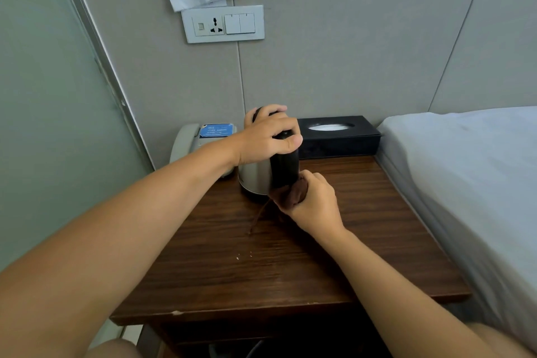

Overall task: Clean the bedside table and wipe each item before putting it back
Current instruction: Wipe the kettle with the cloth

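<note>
While the left hand [268, 136] clamps the kettle [257, 179] top, the right hand's [315, 200] grip presses a cloth [293, 193] against its base.

Dark wood-grain bedside table [290, 264], set in the corner between wall and bed. On it: steel electric kettle [255, 177] with black handle, centre-rear; grey telephone [200, 136] at rear left; black tissue box [340, 136] at rear right against the wall. A few pale crumbs [244, 256] lie on the bare top nearer the front.
</note>
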